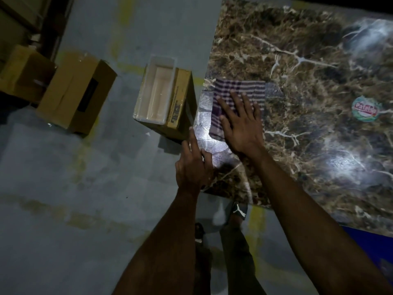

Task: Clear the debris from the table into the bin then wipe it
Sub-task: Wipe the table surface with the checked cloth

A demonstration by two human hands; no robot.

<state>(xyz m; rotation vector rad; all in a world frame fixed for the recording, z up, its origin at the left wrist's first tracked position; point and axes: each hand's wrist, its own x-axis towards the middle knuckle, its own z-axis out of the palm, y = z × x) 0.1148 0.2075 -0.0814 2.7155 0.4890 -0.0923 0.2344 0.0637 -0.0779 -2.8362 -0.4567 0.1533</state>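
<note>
A purple and white checked cloth lies flat near the left edge of the brown marble-patterned table. My right hand presses on the cloth with its fingers spread and straight. At the table's left edge my left hand rests with fingers extended, held against the rim just below the cloth. On the floor left of the table stands the bin, a cardboard box with a white tray-like liner open at its top.
A round sticker or lid lies on the table at the right. More cardboard boxes stand on the grey floor at the far left. My feet are below the table's near edge.
</note>
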